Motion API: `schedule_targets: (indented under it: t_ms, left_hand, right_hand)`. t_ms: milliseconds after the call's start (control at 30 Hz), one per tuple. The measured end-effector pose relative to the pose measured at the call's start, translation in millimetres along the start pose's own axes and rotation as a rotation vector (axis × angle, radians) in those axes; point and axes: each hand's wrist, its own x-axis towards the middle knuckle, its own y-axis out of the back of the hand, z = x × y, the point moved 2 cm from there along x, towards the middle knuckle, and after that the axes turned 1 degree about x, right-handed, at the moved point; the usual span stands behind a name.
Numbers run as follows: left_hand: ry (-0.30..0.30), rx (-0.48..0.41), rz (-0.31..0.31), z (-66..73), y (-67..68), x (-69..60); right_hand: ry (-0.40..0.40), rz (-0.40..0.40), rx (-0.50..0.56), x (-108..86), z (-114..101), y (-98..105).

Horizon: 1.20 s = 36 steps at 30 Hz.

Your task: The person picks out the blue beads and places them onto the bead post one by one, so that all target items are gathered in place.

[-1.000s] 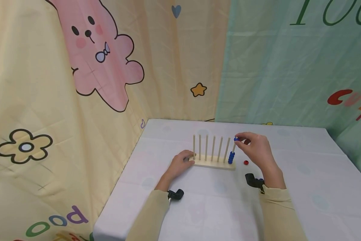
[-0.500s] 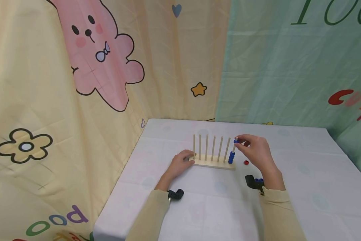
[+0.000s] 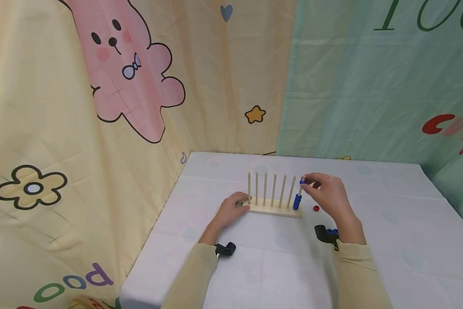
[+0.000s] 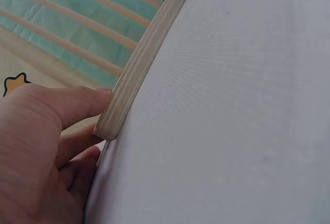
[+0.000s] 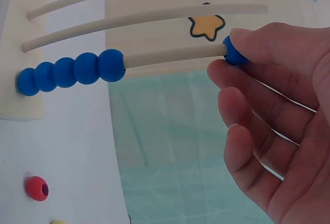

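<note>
A wooden peg board (image 3: 272, 210) with several upright pegs stands on the table. My left hand (image 3: 229, 211) grips its left end, the thumb (image 4: 90, 104) against the front edge and fingers behind. Several blue beads (image 3: 296, 202) are stacked at the foot of the rightmost peg. Near that peg's top my right hand (image 3: 329, 195) pinches another blue bead (image 5: 235, 51) between thumb and index finger. In the right wrist view the peg's tip is hidden by this bead and the fingers. The other pegs in sight carry no beads.
A red bead (image 3: 316, 208) lies on the white-covered table (image 3: 262, 266), right of the board. More red shows through the gap in my right hand. Blue beads (image 3: 332, 231) lie beside my right wrist camera (image 3: 324, 232). Printed curtains (image 3: 231, 77) hang behind the table.
My right hand has lowered slightly, bringing the pinched blue bead a little down the rightmost peg, whose tip now shows above it. The left hand and board have stayed put.
</note>
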Motion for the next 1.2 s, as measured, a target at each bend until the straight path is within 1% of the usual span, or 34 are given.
schedule_targets:
  t_ms: [67,267,467,800,1000,1200]
  left_hand:
    - [0.001,0.003,0.001,0.0,-0.2,0.3]
    - [0.032,0.016,-0.004,-1.8,-1.1,0.8]
    - [0.022,0.012,-0.004,-3.0,-1.6,1.7]
    - [0.027,0.010,-0.006,-1.8,-0.7,1.2]
    - [0.034,0.014,-0.006,-1.7,-0.1,1.1]
    - [0.027,0.008,-0.007,1.7,1.3,-0.4]
  right_hand:
    - [0.004,0.002,-0.001,-0.1,0.4,-0.4]
    - [0.010,-0.001,-0.002,-0.5,2.2,-2.2]
    - [0.002,-0.012,0.001,-1.4,3.5,-3.6]
    - [0.007,-0.021,0.001,-1.3,4.8,-5.6]
    - [-0.015,-0.039,0.020,-1.5,6.4,-7.3]
    - [-0.041,-0.058,0.042,-3.1,6.7,-8.6]
